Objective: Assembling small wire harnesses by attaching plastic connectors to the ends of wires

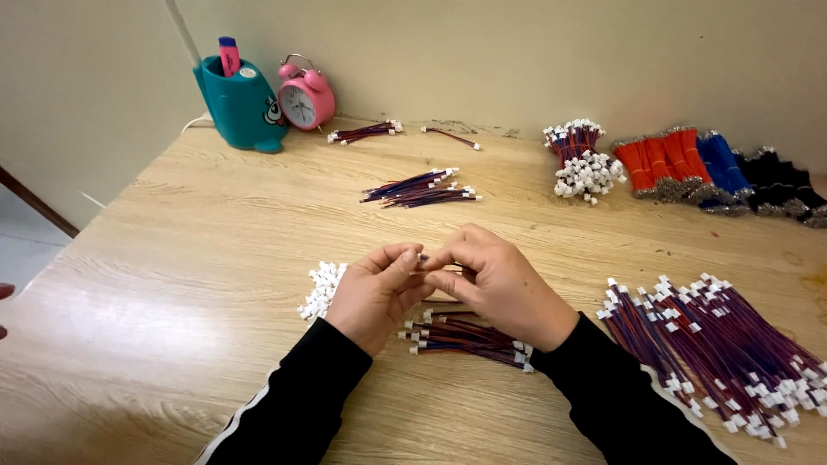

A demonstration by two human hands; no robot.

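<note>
In the middle of the desk (215, 224), just above its near edge, the left hand (375, 293) and the right hand (495, 288) meet, fingertips against fingertips. Both are closed in a pinch on a thin wire (422, 257), of which only a small dark tip shows between the fingers; it is raised a little over the wood, probably so that the eyes can see the fine end well. The wire seems blue and red, but most of it is hidden.

Directly under the hands lies a small bundle of wires (469, 336), blue and red with white plugs on the ends, close enough to reach without moving the arms. Just beside the left hand is a little heap of white plugs (323, 288). To the right, near the sleeve, spreads a large pile of wires (724, 344) of the same kind.

Farther away lie two loose groups of wires (422, 188), and a tied bunch with white plugs (581, 159). Beside it lie red, blue and black bundles (715, 168). At the wall stand a teal pen holder (241, 103) and a pink alarm clock (303, 96).
</note>
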